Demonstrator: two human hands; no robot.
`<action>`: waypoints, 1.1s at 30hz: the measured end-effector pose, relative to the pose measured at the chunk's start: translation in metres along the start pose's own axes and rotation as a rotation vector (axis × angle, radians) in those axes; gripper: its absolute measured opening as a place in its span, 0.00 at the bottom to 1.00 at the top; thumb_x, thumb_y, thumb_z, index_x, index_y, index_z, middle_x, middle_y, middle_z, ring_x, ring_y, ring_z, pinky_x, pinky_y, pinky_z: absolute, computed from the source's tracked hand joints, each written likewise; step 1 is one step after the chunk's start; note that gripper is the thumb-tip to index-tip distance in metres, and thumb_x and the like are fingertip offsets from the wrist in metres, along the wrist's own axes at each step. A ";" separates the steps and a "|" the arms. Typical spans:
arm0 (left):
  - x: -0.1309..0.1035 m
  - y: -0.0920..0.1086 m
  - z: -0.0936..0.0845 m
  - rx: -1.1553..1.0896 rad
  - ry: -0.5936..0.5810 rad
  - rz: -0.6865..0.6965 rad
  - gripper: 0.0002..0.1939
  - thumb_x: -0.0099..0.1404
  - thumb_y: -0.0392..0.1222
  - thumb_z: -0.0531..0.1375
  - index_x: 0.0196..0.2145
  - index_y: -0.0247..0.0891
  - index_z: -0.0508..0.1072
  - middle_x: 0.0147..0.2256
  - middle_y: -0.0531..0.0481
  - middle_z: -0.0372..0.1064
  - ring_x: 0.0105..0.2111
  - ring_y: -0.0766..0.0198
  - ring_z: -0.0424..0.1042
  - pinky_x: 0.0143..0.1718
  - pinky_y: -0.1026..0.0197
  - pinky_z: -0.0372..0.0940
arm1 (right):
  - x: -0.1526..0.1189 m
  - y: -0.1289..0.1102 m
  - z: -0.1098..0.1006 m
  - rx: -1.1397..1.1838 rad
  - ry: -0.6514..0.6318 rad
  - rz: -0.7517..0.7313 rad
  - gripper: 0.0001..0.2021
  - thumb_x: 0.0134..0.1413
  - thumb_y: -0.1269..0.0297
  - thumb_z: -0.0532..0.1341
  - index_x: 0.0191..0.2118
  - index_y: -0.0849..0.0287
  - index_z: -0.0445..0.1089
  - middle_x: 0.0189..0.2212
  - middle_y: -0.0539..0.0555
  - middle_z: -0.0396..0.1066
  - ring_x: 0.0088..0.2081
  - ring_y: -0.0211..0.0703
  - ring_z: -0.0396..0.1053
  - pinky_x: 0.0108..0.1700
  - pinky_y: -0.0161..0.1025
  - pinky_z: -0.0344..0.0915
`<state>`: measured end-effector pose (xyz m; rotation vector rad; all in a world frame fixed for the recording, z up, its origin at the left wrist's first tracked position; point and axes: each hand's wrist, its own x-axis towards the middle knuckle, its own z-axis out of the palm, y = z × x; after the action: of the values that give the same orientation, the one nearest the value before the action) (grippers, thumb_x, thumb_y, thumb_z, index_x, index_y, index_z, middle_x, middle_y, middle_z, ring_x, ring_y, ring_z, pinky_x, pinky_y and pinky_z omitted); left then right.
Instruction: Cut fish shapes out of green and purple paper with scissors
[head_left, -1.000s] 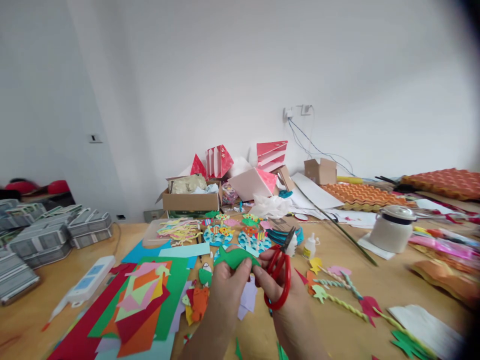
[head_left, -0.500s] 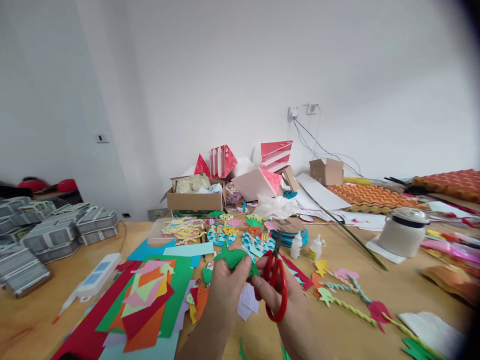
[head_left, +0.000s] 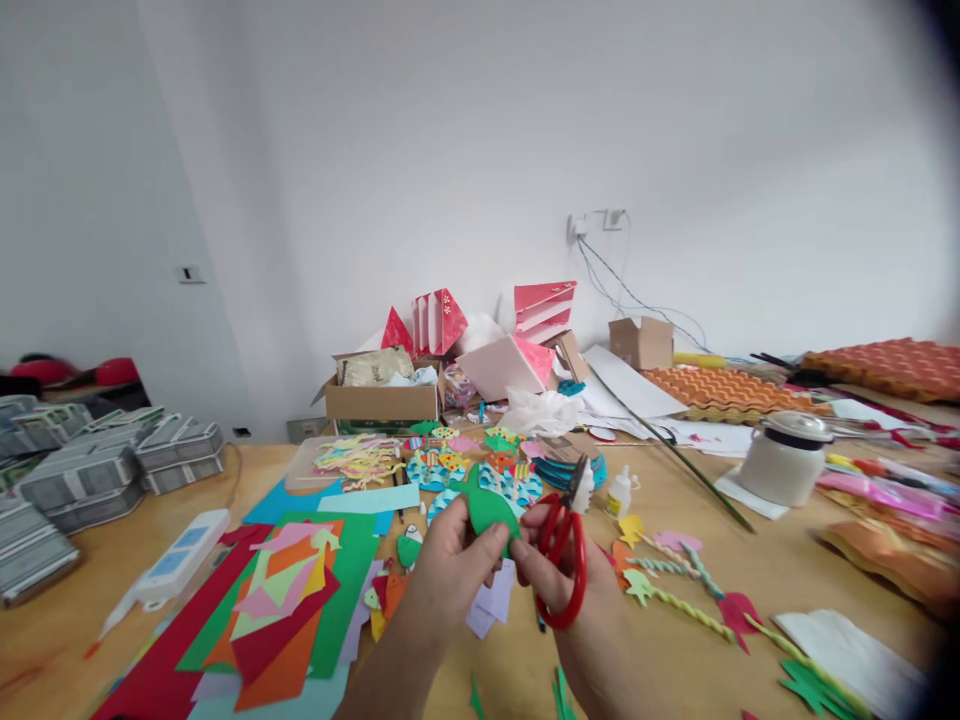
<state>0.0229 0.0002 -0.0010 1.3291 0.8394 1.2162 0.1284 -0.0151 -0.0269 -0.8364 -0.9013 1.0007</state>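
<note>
The left hand is closed in a pinch on a green paper cutout, with the thumb pressed on its near face. The cutout is held above the worktop, tilted, between the two hands. The right hand grips red-handled scissors, blades pointing away from the person; its fingertips appear to touch the lower right edge of the cutout, though the fingers partly hide the contact. Below and between the hands lie lilac paper pieces; nearer the person, below the right hand, are green offcuts. Just left of the left hand are small fish cutouts, and farther left a pile of coloured paper sheets. Beyond the hands, discs with a blue wave pattern carry more paper fish. Ahead and to the right of the right hand stands a glue bottle; directly right of that hand lie twisted strands with paper shapes at their ends. Well to its right stands a lidded pot.
</note>
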 end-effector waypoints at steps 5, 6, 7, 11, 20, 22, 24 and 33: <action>0.001 -0.002 0.000 0.027 0.036 -0.012 0.07 0.52 0.41 0.57 0.21 0.37 0.62 0.17 0.58 0.56 0.17 0.72 0.55 0.18 0.68 0.51 | -0.005 -0.001 0.003 0.014 -0.081 0.029 0.13 0.39 0.61 0.67 0.30 0.58 0.65 0.18 0.45 0.66 0.17 0.34 0.61 0.18 0.30 0.58; 0.001 -0.002 0.000 0.019 0.043 -0.007 0.07 0.52 0.40 0.57 0.21 0.37 0.62 0.16 0.58 0.55 0.17 0.72 0.55 0.18 0.68 0.51 | -0.006 -0.002 0.003 0.012 -0.104 0.051 0.12 0.40 0.62 0.66 0.31 0.58 0.64 0.18 0.45 0.66 0.17 0.34 0.61 0.18 0.30 0.57; 0.000 -0.002 0.000 0.010 0.044 -0.002 0.07 0.52 0.40 0.57 0.21 0.37 0.62 0.16 0.59 0.55 0.16 0.72 0.55 0.18 0.69 0.51 | -0.007 -0.002 0.003 0.007 -0.125 0.069 0.12 0.41 0.62 0.66 0.31 0.58 0.64 0.18 0.45 0.66 0.17 0.34 0.61 0.18 0.29 0.57; -0.002 0.001 0.002 -0.016 0.063 -0.027 0.06 0.51 0.40 0.56 0.21 0.37 0.63 0.16 0.59 0.55 0.16 0.72 0.55 0.18 0.69 0.51 | -0.010 -0.004 0.001 -0.026 -0.197 0.093 0.13 0.40 0.60 0.67 0.30 0.59 0.64 0.17 0.44 0.65 0.19 0.34 0.60 0.20 0.30 0.56; -0.005 0.010 0.001 -0.066 0.091 -0.015 0.07 0.50 0.40 0.57 0.21 0.37 0.63 0.16 0.59 0.56 0.16 0.72 0.55 0.18 0.68 0.51 | -0.025 -0.008 -0.003 -0.174 -0.340 0.028 0.16 0.54 0.51 0.53 0.25 0.58 0.65 0.16 0.46 0.59 0.20 0.36 0.57 0.24 0.32 0.54; -0.005 0.010 0.001 -0.068 0.099 -0.013 0.06 0.50 0.40 0.57 0.21 0.37 0.63 0.16 0.58 0.57 0.17 0.71 0.55 0.19 0.68 0.53 | -0.027 -0.007 -0.004 -0.203 -0.353 0.064 0.17 0.55 0.50 0.52 0.28 0.58 0.65 0.15 0.45 0.57 0.20 0.36 0.56 0.24 0.33 0.53; -0.006 0.011 0.000 -0.071 0.111 -0.004 0.06 0.50 0.40 0.57 0.22 0.36 0.64 0.17 0.58 0.57 0.17 0.71 0.55 0.19 0.68 0.53 | -0.030 -0.008 -0.004 -0.248 -0.356 0.097 0.17 0.55 0.49 0.51 0.27 0.58 0.66 0.15 0.45 0.56 0.19 0.37 0.55 0.24 0.33 0.53; -0.005 0.013 0.004 -0.111 0.094 -0.011 0.05 0.50 0.39 0.57 0.21 0.36 0.65 0.16 0.57 0.59 0.17 0.72 0.56 0.19 0.69 0.54 | -0.037 -0.012 -0.004 -0.329 -0.345 0.172 0.17 0.52 0.49 0.53 0.26 0.57 0.66 0.15 0.44 0.56 0.19 0.37 0.53 0.23 0.32 0.50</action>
<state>0.0229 -0.0078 0.0115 1.1840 0.8326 1.3058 0.1259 -0.0543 -0.0264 -1.0489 -1.3304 1.1874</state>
